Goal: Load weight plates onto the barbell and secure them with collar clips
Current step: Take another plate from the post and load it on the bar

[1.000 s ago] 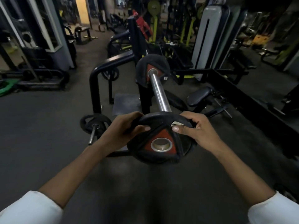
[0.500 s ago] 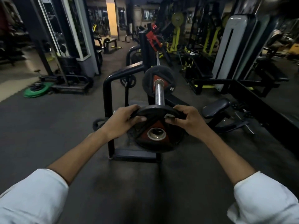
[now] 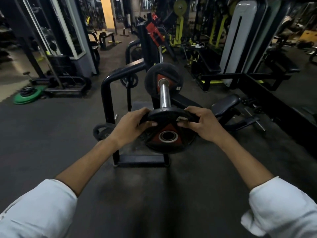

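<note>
Left hand (image 3: pixel 131 127) and right hand (image 3: pixel 204 125) each grip the upper rim of the black rubber-coated weight plate with red triangular hub (image 3: pixel 169 134), fingers curled over it. The chrome barbell sleeve (image 3: pixel 165 95) ends just beyond the grips. Judged heavy, rigid; rim holds suit.

held plate (image 3: pixel 169 134): black, red triangle around a silver-ringed hole | plate on bar (image 3: pixel 163 79): black, red triangle | bar sleeve (image 3: pixel 165 95): bright chrome | rack frame (image 3: pixel 107 93): black | floor plate (image 3: pixel 28 96): green | sleeves (image 3: pixel 36 208): white | floor (image 3: pixel 42 131): dark grey | far machines (image 3: pixel 179 23): yellow-green frames
</note>
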